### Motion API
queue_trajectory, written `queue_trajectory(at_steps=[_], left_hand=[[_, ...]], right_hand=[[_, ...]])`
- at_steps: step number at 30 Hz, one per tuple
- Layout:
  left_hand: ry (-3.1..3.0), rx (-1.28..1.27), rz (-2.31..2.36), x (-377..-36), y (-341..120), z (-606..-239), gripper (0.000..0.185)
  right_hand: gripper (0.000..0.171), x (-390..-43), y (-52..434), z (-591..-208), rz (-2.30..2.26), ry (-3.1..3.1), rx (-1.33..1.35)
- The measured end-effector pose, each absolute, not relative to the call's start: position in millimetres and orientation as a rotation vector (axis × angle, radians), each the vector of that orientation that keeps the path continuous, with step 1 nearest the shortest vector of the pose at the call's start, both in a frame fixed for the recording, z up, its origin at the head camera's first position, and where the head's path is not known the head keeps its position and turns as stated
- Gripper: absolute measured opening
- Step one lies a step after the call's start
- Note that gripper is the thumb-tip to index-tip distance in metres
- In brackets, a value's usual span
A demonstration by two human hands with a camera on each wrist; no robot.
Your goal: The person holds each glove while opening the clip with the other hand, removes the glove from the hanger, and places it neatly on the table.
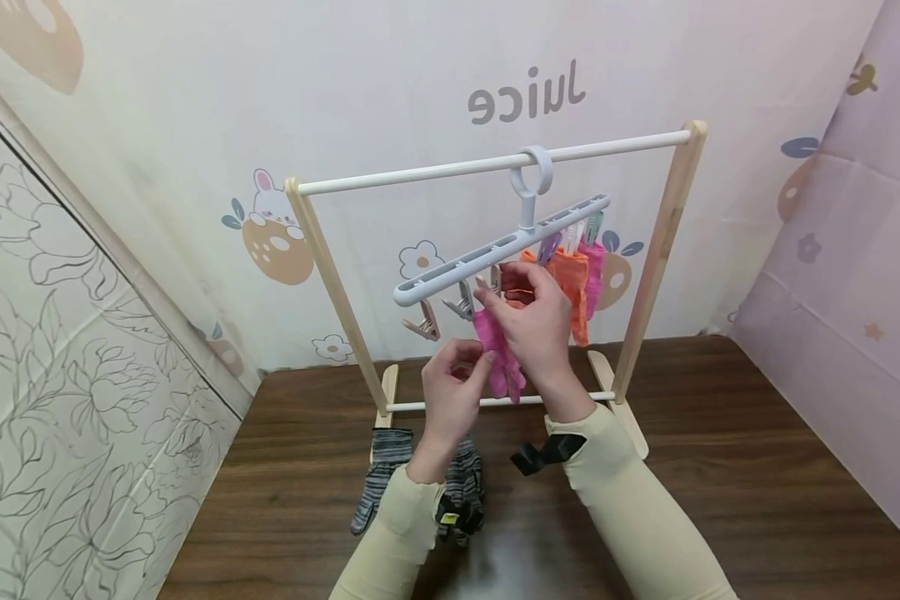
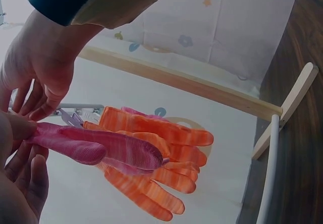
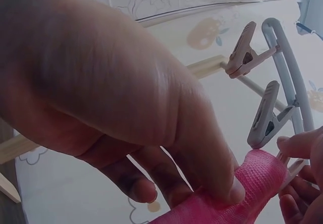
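Note:
A small pink glove (image 1: 499, 362) hangs with its fingers downward below a pale clip hanger (image 1: 487, 257). My left hand (image 1: 453, 387) pinches the glove between thumb and fingers; the right wrist view shows that thumb on the pink knit (image 3: 260, 176). Higher up, my right hand (image 1: 538, 321) holds a beige clip (image 1: 495, 277) at the glove's cuff. Whether the clip's jaws bite the cuff is hidden by the fingers. Left of it hang a grey clip (image 1: 462, 302) and another beige clip (image 1: 422, 322), both holding nothing.
Orange gloves (image 2: 176, 138) and another pink glove (image 1: 594, 271) hang from purple, white and green clips at the hanger's right. The hanger hooks over a white rod (image 1: 420, 175) on a wooden stand (image 1: 667, 237). Grey striped gloves (image 1: 390, 454) lie on the dark table (image 1: 292, 467).

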State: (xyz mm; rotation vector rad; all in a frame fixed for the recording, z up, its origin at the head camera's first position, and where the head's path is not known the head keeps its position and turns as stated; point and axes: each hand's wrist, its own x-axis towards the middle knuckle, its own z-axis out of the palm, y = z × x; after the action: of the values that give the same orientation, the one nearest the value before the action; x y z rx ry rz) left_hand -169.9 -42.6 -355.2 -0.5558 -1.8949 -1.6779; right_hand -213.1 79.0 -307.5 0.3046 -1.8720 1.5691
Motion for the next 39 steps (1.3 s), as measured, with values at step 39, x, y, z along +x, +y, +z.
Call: queue_trajectory(at_steps=[39], left_hand=[[-1.916,-0.545,-1.700,-172.2,-52.1,-367.8,0.008]], right_hand=[[0.031,-211.9,81.8,-303.0,1.477,-1.843,0.377]])
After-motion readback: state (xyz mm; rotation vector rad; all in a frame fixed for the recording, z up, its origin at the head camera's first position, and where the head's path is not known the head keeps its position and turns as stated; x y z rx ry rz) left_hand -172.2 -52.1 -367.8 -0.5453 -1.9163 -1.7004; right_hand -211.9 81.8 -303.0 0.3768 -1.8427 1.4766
